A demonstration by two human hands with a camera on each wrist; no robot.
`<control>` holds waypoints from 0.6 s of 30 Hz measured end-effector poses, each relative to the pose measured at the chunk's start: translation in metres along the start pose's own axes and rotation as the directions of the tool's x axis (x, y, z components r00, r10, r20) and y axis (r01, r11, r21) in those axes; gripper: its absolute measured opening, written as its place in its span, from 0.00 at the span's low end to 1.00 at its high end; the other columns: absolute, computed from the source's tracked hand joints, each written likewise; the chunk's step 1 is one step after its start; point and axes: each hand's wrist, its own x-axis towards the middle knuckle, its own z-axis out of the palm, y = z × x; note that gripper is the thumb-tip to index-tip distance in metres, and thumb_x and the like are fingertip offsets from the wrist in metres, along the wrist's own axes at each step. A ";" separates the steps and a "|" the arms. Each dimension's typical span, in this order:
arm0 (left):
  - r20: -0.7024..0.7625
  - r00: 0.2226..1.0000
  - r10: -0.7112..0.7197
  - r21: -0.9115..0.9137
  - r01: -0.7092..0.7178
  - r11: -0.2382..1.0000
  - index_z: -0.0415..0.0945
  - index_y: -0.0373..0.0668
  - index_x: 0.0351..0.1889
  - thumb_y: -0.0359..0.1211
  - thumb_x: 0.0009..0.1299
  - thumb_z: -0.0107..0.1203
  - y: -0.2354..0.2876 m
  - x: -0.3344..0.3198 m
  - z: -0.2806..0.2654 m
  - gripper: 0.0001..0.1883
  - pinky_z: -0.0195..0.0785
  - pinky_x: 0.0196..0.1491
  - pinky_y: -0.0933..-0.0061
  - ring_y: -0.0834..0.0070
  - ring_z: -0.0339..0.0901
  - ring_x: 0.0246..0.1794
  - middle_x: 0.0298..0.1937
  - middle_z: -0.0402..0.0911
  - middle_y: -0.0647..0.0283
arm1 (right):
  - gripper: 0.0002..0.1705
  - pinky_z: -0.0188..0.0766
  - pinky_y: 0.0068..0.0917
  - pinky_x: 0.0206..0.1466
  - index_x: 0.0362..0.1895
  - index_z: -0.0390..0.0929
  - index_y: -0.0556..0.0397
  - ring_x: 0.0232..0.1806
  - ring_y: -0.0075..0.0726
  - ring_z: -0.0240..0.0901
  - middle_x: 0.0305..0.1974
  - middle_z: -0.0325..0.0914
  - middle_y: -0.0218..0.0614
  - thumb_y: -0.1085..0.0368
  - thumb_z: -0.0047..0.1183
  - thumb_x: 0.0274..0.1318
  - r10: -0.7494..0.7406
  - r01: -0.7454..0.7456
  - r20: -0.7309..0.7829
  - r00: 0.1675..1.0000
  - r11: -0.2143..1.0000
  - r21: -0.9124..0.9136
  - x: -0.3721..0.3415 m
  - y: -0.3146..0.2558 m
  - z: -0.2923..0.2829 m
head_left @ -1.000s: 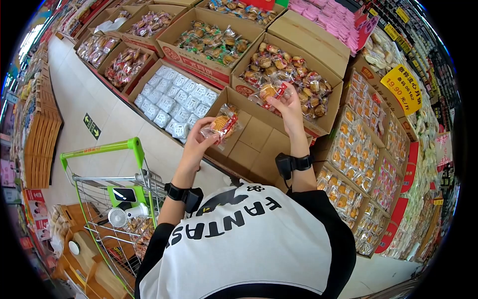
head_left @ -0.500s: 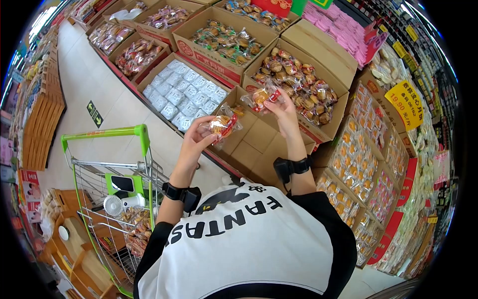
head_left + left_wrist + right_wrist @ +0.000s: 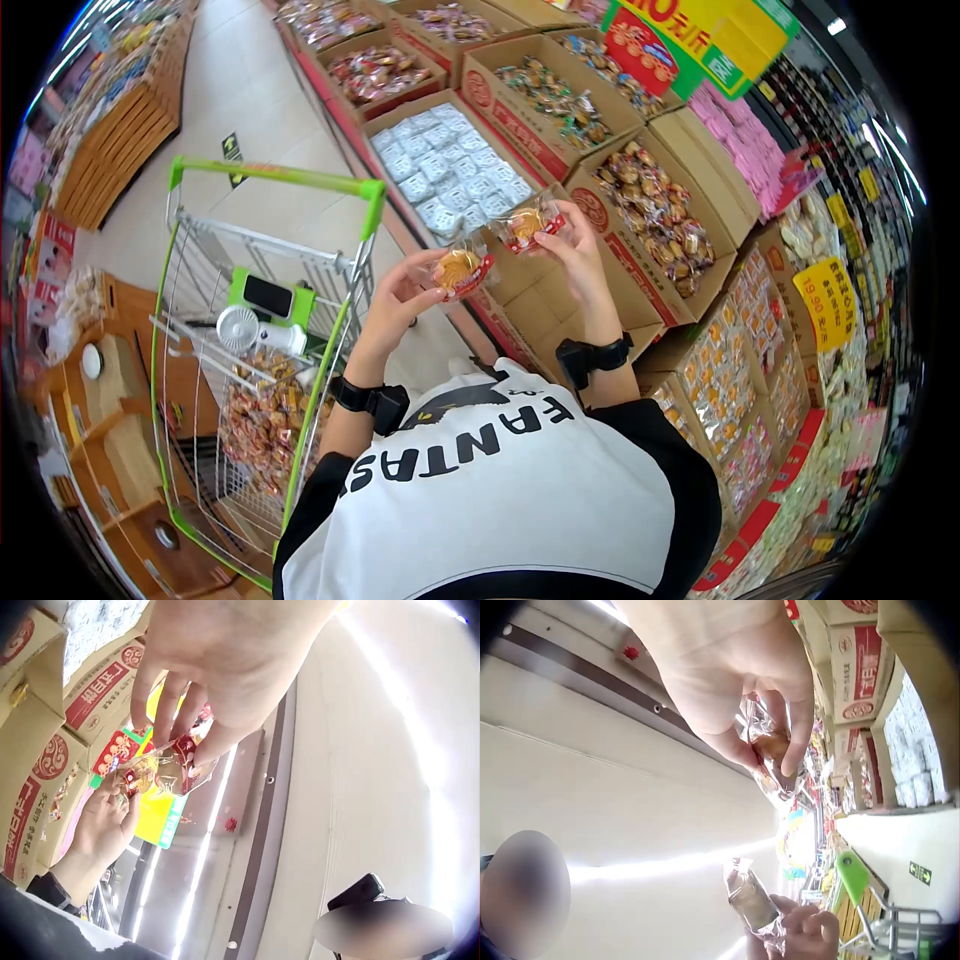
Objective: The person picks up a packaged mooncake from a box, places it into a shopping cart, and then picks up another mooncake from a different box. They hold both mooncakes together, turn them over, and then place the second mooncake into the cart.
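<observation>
My left hand pinches a mooncake in a clear wrapper with red print, fingers behind and thumb at its lower edge. Right beside it, slightly higher, my right hand grips a second wrapped mooncake between thumb and fingers. Both are held up above a mostly bare cardboard box. In the left wrist view, the left hand's mooncake overlaps the other one. The right wrist view shows the right hand's mooncake partly hidden by the fingers, and the left one's plain underside below.
A box of white packets lies beyond the hands, and a box of wrapped mooncakes at the right. To the left stands a shopping cart with a phone, a small white fan and bagged goods.
The head view has turned toward the cart, which shows more fully. Both hands keep their mooncakes; the right one has lowered toward the left, so the two mooncakes are closer together.
</observation>
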 end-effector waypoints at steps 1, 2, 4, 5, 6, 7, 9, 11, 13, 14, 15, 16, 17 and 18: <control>-0.003 1.000 0.017 0.037 -0.017 0.999 0.63 0.34 0.52 0.22 0.57 0.52 0.003 -0.012 -0.007 0.23 0.67 0.46 0.74 0.76 0.70 0.45 0.49 0.70 0.59 | 0.21 0.72 0.23 0.35 0.48 0.63 0.54 0.38 0.28 0.71 0.42 0.69 0.36 0.75 0.50 0.46 0.012 -0.012 0.031 0.999 1.000 -0.008 -0.001 0.003 0.012; -0.008 0.999 0.034 0.073 -0.033 0.997 0.63 0.34 0.52 0.22 0.57 0.52 0.006 -0.024 -0.013 0.23 0.67 0.46 0.74 0.76 0.70 0.45 0.49 0.70 0.60 | 0.22 0.72 0.23 0.36 0.49 0.63 0.55 0.39 0.28 0.70 0.43 0.68 0.36 0.75 0.50 0.46 0.025 -0.027 0.096 0.995 0.999 0.020 -0.003 0.006 0.027; -0.074 0.996 0.043 0.060 -0.038 0.997 0.64 0.34 0.51 0.21 0.56 0.52 0.010 -0.045 -0.021 0.22 0.66 0.48 0.74 0.76 0.69 0.47 0.49 0.69 0.60 | 0.23 0.72 0.23 0.38 0.50 0.62 0.55 0.40 0.28 0.70 0.44 0.68 0.37 0.75 0.50 0.46 0.056 -0.065 0.195 0.979 0.997 0.038 -0.006 0.014 0.052; -0.111 0.992 0.059 0.083 -0.050 0.995 0.64 0.35 0.52 0.21 0.56 0.52 0.012 -0.055 -0.025 0.23 0.66 0.48 0.74 0.76 0.68 0.48 0.50 0.69 0.60 | 0.25 0.72 0.24 0.39 0.51 0.62 0.56 0.41 0.28 0.69 0.45 0.67 0.37 0.75 0.50 0.46 0.071 -0.081 0.255 0.964 0.996 0.027 -0.005 0.018 0.064; -0.146 0.986 0.077 0.111 -0.061 0.992 0.64 0.35 0.52 0.21 0.56 0.52 0.016 -0.065 -0.030 0.23 0.65 0.49 0.74 0.76 0.68 0.48 0.50 0.69 0.60 | 0.26 0.72 0.24 0.40 0.53 0.61 0.57 0.43 0.28 0.68 0.46 0.67 0.37 0.75 0.50 0.45 0.082 -0.093 0.314 0.946 0.995 0.020 -0.005 0.023 0.076; -0.179 0.981 0.071 0.071 -0.059 0.996 0.64 0.36 0.51 0.22 0.56 0.54 0.018 -0.074 -0.034 0.23 0.64 0.49 0.75 0.77 0.67 0.49 0.50 0.68 0.62 | 0.27 0.72 0.25 0.42 0.54 0.60 0.60 0.44 0.29 0.67 0.47 0.66 0.37 0.75 0.50 0.45 0.099 -0.116 0.369 0.924 0.993 0.025 -0.007 0.022 0.091; -0.252 0.962 0.104 0.114 -0.078 0.990 0.64 0.36 0.50 0.21 0.55 0.53 0.023 -0.092 -0.041 0.22 0.64 0.48 0.76 0.76 0.68 0.47 0.48 0.69 0.62 | 0.27 0.72 0.25 0.42 0.53 0.61 0.60 0.45 0.28 0.67 0.46 0.66 0.37 0.75 0.50 0.45 0.134 -0.156 0.451 0.882 0.988 0.011 -0.008 0.026 0.110; -0.317 0.939 0.132 0.168 -0.081 0.982 0.65 0.36 0.46 0.20 0.55 0.53 0.023 -0.112 -0.049 0.20 0.65 0.47 0.77 0.77 0.69 0.44 0.46 0.70 0.62 | 0.25 0.69 0.25 0.45 0.51 0.63 0.60 0.47 0.28 0.65 0.46 0.66 0.36 0.75 0.50 0.45 0.152 -0.179 0.517 0.842 0.984 0.001 -0.014 0.035 0.128; -0.361 0.922 0.142 0.183 -0.079 0.980 0.65 0.36 0.47 0.22 0.55 0.54 0.026 -0.131 -0.053 0.20 0.63 0.47 0.76 0.78 0.68 0.46 0.46 0.70 0.63 | 0.24 0.68 0.24 0.46 0.50 0.64 0.59 0.47 0.27 0.65 0.45 0.67 0.36 0.73 0.50 0.44 0.100 -0.085 0.583 0.806 0.995 -0.052 -0.022 0.040 0.148; -0.371 0.917 0.144 0.192 -0.076 0.978 0.65 0.36 0.47 0.25 0.56 0.55 0.028 -0.140 -0.055 0.20 0.61 0.48 0.76 0.80 0.67 0.47 0.46 0.70 0.64 | 0.23 0.67 0.23 0.47 0.49 0.65 0.59 0.47 0.26 0.65 0.45 0.68 0.35 0.71 0.49 0.43 0.037 0.028 0.622 0.782 0.995 -0.094 -0.026 0.043 0.158; -0.417 0.901 0.118 0.162 -0.055 0.985 0.64 0.36 0.48 0.24 0.57 0.55 0.033 -0.149 -0.053 0.20 0.61 0.49 0.77 0.79 0.67 0.47 0.46 0.70 0.64 | 0.22 0.66 0.23 0.47 0.48 0.65 0.58 0.47 0.25 0.64 0.44 0.68 0.35 0.69 0.49 0.43 0.060 -0.042 0.659 0.750 0.998 -0.043 -0.032 0.046 0.168; -0.445 0.887 0.126 0.167 -0.056 0.984 0.64 0.36 0.48 0.24 0.57 0.55 0.033 -0.157 -0.054 0.20 0.61 0.49 0.77 0.79 0.67 0.47 0.46 0.70 0.64 | 0.22 0.66 0.23 0.47 0.48 0.65 0.58 0.47 0.25 0.64 0.44 0.68 0.35 0.69 0.49 0.43 0.066 -0.054 0.681 0.729 0.998 -0.039 -0.036 0.052 0.176; -0.465 0.872 0.153 0.148 -0.094 0.984 0.64 0.36 0.48 0.24 0.57 0.54 0.032 -0.164 -0.056 0.20 0.61 0.49 0.77 0.79 0.67 0.47 0.46 0.70 0.63 | 0.23 0.66 0.23 0.47 0.48 0.64 0.57 0.47 0.26 0.64 0.45 0.68 0.35 0.69 0.49 0.44 0.114 -0.126 0.687 0.718 0.991 -0.034 -0.040 0.060 0.182; -0.484 0.856 0.181 0.130 -0.134 0.982 0.64 0.36 0.48 0.23 0.57 0.54 0.031 -0.172 -0.058 0.20 0.61 0.49 0.77 0.79 0.66 0.48 0.46 0.70 0.63 | 0.23 0.67 0.24 0.47 0.49 0.63 0.57 0.48 0.27 0.65 0.45 0.67 0.36 0.69 0.48 0.45 0.163 -0.197 0.692 0.704 0.980 -0.031 -0.044 0.066 0.189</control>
